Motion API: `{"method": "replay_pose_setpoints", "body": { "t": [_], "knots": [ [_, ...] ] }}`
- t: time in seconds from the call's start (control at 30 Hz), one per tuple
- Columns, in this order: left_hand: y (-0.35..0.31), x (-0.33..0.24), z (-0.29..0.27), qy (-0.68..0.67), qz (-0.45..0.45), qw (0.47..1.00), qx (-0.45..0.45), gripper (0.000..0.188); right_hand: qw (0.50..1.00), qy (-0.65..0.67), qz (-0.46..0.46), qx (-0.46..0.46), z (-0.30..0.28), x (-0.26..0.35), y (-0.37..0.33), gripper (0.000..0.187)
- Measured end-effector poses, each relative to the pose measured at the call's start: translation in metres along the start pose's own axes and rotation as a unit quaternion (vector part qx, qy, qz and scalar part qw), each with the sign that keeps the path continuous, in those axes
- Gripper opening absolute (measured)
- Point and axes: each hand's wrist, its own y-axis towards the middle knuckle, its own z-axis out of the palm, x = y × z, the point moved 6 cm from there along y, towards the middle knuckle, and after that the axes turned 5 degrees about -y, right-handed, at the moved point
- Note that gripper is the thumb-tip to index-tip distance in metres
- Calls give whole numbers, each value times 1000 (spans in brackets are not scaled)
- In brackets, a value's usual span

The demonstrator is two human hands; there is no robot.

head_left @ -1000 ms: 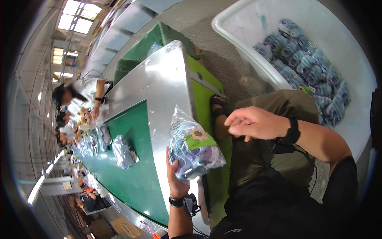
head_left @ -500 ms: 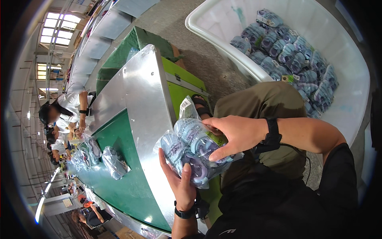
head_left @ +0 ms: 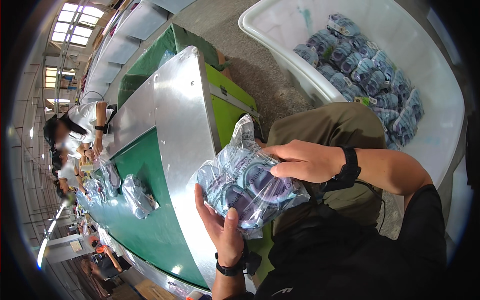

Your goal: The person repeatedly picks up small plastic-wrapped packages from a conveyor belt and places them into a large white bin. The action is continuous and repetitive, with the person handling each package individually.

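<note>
A clear printed plastic bag (head_left: 245,135) holds a pair of blue and purple shoes (head_left: 261,181) in front of my lap, beside the table's metal edge. From the lower left, my left hand (head_left: 226,227) grips the bagged pair, its thumb on the near side and its fingers going underneath. At the right of the bag, my right hand (head_left: 305,162) has its thumb and bent fingers closed on the plastic film. Its fingertips are partly hidden by the bag. The film lies over the shoes, and a narrow end of the bag sticks up at the top.
To my right stands a white bin (head_left: 285,57) with many bagged shoes (head_left: 367,75). At my left, a green conveyor belt (head_left: 160,240) with a metal border (head_left: 172,125) carries more bagged shoes (head_left: 137,195). Co-workers (head_left: 82,125) stand along its far side.
The plastic film now spreads over the shoes, with its printing showing on top. My right hand has shifted slightly right and its fingers have curled in. My left hand keeps its grip.
</note>
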Motion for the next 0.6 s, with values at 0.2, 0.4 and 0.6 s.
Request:
{"method": "replay_pose_setpoints", "body": {
  "t": [0.2, 0.4, 0.6],
  "knots": [
    [-1, -3, -3, 75, 58, 995, -7, 109, 1000, 11, -22, -6, -2, 3, -1, 53],
    [-1, -3, -5, 63, 72, 995, -14, 111, 998, 46, -35, -7, -1, 3, 1, 52],
    [-10, 22, -18, -113, -12, 993, -14, 107, 1000, 0, -13, -9, -1, 6, -2, 57]
  ]
}}
